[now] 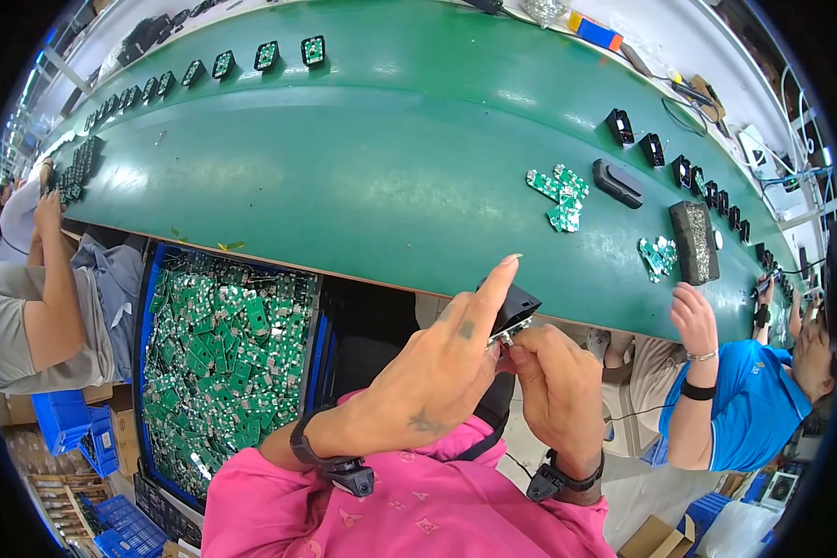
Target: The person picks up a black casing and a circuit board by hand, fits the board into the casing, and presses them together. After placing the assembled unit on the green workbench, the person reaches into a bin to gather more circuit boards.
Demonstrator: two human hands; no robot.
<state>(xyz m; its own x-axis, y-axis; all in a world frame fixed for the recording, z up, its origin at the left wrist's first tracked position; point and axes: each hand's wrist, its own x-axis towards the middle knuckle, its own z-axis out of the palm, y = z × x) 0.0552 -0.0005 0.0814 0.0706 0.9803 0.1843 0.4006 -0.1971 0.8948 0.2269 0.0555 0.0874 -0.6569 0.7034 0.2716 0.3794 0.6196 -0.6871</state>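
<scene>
Just short of the near edge of the surface (372,195), a black housing (523,307) is held by the left hand (442,358), its index finger stretched along the upper side and its other fingers partly hidden. The housing is tilted; since much of it is covered, its long axis cannot be told with certainty. At its lower end a small white-and-green part (511,330) is seen, lying between the housing and the right hand (560,381). That part is nearest to the right thumb and forefinger, which are drawn narrow against it from the right and below; whether it is gripped cannot be told. To the left of both hands and below the surface, a heap of green circuit boards (223,353) is kept. Farther off, to the right, a loose board cluster (565,193) is laid just beside a dark oblong case (617,183). Beyond these, a row of black housings (620,127) is set out.
</scene>
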